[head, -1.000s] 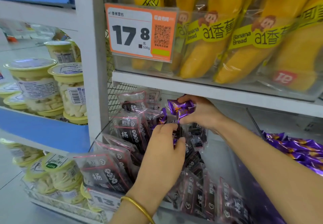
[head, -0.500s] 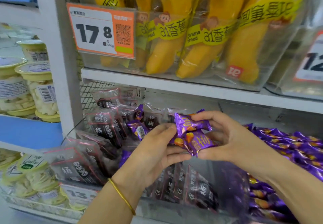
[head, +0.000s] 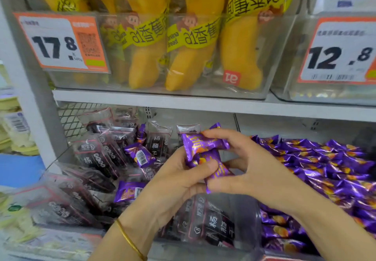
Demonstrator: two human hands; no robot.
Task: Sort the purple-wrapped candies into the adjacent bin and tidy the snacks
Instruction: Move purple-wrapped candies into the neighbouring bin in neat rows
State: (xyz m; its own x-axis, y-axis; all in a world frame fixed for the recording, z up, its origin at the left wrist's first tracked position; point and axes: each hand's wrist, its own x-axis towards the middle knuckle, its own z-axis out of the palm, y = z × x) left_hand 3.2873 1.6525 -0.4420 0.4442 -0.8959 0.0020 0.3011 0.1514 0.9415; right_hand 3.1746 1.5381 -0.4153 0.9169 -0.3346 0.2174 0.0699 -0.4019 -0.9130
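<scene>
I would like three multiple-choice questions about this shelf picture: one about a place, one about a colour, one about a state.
1. Where is the bin full of purple candies?
A. right of the dark-packet bin
B. on the upper shelf
C. left of the dark-packet bin

2. What colour are the price tag borders?
A. green
B. orange
C. blue

3. What are the left hand and right hand doing?
A. both empty
B. gripping purple candies together
C. holding a banana bread

Answers: 1 A, the purple heap lies to the right; 2 B, the frame is orange; 3 B, the held candies sit between both hands.

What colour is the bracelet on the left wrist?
Gold, a thin bracelet; clearest in the head view.
</scene>
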